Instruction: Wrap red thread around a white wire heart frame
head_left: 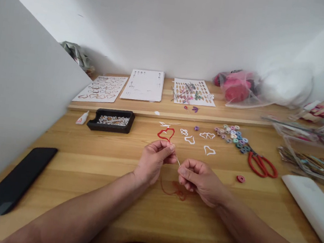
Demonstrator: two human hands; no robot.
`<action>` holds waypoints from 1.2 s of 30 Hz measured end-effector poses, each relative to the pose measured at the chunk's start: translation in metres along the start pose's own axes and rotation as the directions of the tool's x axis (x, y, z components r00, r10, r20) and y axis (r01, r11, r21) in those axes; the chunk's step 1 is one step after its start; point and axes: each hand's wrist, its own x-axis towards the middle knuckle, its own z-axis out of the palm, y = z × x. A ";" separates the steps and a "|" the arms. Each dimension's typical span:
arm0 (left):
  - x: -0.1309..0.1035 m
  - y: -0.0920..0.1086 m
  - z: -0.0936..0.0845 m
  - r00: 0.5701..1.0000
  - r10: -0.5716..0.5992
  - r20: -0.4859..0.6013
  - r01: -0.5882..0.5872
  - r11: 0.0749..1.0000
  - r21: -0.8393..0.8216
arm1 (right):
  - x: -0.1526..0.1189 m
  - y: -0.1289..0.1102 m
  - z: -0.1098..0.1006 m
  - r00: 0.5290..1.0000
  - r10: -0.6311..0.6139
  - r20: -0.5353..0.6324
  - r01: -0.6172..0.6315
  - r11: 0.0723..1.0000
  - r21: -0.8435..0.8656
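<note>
My left hand (157,156) pinches the lower point of a red heart-shaped outline (165,134), which stands up above the fingertips. From that pinch a thin pale wire stem (177,160) slants down to the right. My right hand (197,180) has its thumb and fingers closed on the lower end of this stem. Beneath the hands, a loose tangle of red thread (178,193) lies on the table. Just beyond the heart are several white cut-out outlines (189,140). Whether the thread joins the stem is hidden by my fingers.
Red-handled scissors (262,165), small thread bobbins (234,136) and a red bobbin (240,179) lie to the right. A black tray (110,120) of beads, a glue bottle (82,118) and a black phone (17,180) are left. Paper sheets (143,84) rest on the raised back ledge.
</note>
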 end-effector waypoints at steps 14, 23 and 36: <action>0.001 0.000 -0.003 0.978 -0.052 0.202 0.056 0.998 -0.014 | 0.001 0.000 -0.003 0.999 -0.011 0.046 0.005 0.991 0.137; 0.004 -0.003 -0.003 0.989 0.001 0.150 -0.011 0.998 0.067 | 0.000 0.000 -0.001 1.000 -0.006 0.004 0.007 0.999 -0.032; 0.033 0.015 -0.030 0.983 0.185 0.023 -0.182 0.928 0.324 | -0.003 0.006 0.001 0.993 -0.103 0.056 0.117 0.901 -0.418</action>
